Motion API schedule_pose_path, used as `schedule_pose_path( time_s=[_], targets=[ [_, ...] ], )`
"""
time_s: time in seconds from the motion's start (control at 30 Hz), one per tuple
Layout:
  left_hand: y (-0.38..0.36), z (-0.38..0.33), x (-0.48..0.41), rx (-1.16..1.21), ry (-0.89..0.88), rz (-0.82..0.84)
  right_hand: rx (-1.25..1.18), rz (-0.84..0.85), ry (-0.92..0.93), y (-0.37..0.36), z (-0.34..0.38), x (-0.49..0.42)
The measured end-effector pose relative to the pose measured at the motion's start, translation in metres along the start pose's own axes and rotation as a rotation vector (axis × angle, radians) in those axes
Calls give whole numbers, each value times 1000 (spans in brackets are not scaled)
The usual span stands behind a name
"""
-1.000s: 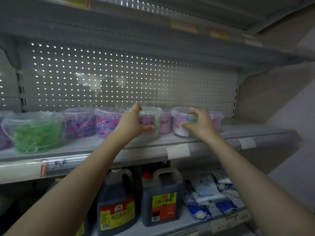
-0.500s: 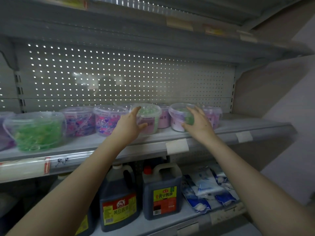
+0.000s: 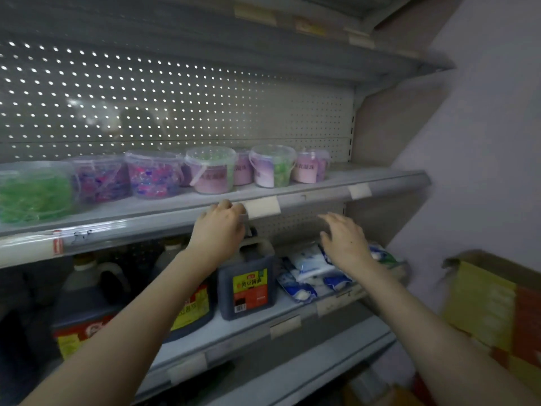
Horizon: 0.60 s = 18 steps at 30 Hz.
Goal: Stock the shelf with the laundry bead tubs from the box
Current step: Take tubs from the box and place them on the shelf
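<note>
round clear plastic tubs (image 3: pixel 211 170) line the flat grey metal shelf (image 3: pixel 367 176).

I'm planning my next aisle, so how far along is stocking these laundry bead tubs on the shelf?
Done: a row of tubs stands on the shelf, with bare space at its right end. In hand: nothing; the left hand and right hand are empty, near the shelf's front edge. Left: the box at the right, its contents hidden, so remaining tubs cannot be counted.
</note>
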State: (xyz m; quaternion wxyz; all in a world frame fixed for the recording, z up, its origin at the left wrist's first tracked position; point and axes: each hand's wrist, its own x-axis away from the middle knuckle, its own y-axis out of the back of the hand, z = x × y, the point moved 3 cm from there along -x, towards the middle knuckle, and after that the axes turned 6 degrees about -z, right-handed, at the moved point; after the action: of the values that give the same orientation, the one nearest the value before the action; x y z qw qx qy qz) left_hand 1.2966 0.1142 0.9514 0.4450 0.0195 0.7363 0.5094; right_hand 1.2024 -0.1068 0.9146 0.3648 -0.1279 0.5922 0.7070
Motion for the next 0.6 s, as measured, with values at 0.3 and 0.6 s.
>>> schedule_pose_path(
  time_s=[0.3,0.6],
  targets=[
    [-84,-71,60,-4,-176,235,182,107,-114,-10,-88,130],
    [-190,-153,119,114,-374,492,222,243,-463,-23,-179,258]
  ],
)
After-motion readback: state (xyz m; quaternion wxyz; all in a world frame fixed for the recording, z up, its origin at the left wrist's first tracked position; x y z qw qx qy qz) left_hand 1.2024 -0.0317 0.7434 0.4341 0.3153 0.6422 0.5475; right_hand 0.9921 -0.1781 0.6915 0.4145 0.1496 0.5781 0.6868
